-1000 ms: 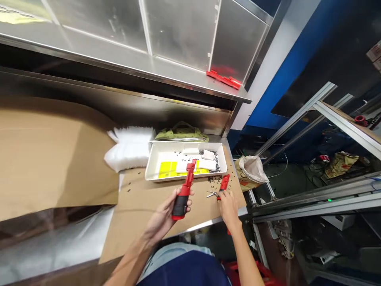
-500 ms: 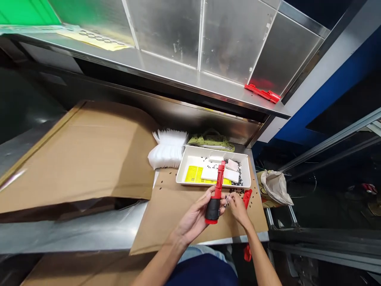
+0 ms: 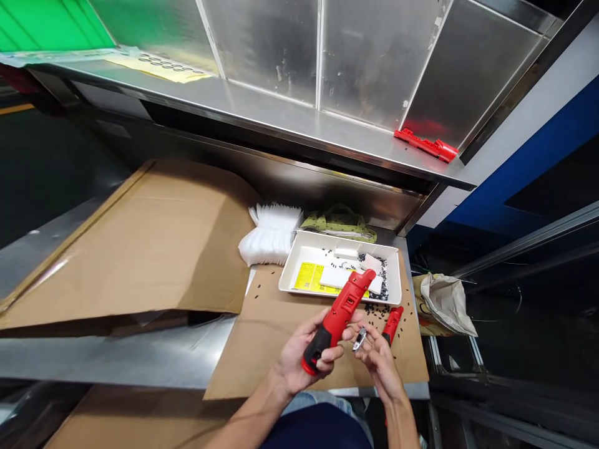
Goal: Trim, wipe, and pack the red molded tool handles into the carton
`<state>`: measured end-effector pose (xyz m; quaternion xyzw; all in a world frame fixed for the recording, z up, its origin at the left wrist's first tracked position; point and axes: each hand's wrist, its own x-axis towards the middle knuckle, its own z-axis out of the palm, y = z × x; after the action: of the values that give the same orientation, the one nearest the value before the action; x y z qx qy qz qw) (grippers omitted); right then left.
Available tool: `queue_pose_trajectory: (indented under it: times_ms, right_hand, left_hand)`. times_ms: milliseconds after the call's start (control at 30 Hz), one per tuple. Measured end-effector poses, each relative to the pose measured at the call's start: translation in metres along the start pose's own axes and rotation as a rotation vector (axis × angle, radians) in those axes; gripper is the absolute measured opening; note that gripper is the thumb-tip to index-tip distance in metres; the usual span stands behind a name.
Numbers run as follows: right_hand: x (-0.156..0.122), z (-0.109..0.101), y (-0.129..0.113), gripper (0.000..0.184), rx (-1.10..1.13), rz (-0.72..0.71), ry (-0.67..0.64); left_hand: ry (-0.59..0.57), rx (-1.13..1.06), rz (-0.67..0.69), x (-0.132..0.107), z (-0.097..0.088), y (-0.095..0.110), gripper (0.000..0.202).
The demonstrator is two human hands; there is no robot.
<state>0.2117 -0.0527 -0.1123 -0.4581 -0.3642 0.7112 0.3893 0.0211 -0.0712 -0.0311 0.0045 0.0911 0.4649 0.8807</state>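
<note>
- The left hand (image 3: 299, 357) has its fingers closed around the black grip end of a red housing (image 3: 344, 312); the housing tilts, its red tip up and to the right, over the near side of the white tray (image 3: 287, 277).
- The right hand (image 3: 381, 363) is just beside it, to the right; its thumb and fingers pinch a small metal tool (image 3: 359, 338), near the housing; whether the tool touches the housing, I cannot tell.
- A second housing (image 3: 394, 321), also red and black, lies on the brown cardboard (image 3: 269, 355) behind the right hand; black bits (image 3: 375, 309) are scattered between it and the tray.
- In the tray are yellow labels (image 3: 306, 276), white blocks (image 3: 347, 253) and more black bits, thickest at the right end.
- A white stack (image 3: 271, 236) stands left of the tray; a green bag (image 3: 339, 226) lies behind it; a big brown sheet (image 3: 135, 243) is farther left.
- A red part (image 3: 425, 146) lies on the metal shelf (image 3: 281, 120); a paper bag (image 3: 444, 302) is right of the bench.
</note>
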Motion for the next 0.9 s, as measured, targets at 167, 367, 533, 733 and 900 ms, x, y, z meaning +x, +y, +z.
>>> queue_pose_trajectory:
  times_ms: [167,367,533,733,900]
  right_hand:
    - [0.006,0.002,0.013,0.046,-0.218,-0.096,0.115]
    - [-0.003,-0.011,-0.011,0.053,-0.462,-0.286,0.236]
    - [-0.035,-0.017,-0.058,0.038,-0.737,-0.516,0.392]
    - [-0.078,0.020,-0.084,0.043,-0.439,-0.941,0.497]
    - [-0.086,0.047,-0.074,0.026,-0.480,-1.112,0.266]
  left_hand:
    - [-0.159,-0.059,-0.037,0.000,-0.006,-0.007,0.045]
    - [-0.140,-0.214,-0.157,0.001,-0.008,-0.010,0.038]
    - [0.045,-0.221,-0.142,0.001,0.008,-0.007,0.046]
    - [0.378,0.144,0.158,0.004,0.041,-0.018,0.031]
    - [0.407,0.304,0.293,-0.001,0.063,-0.028,0.044]
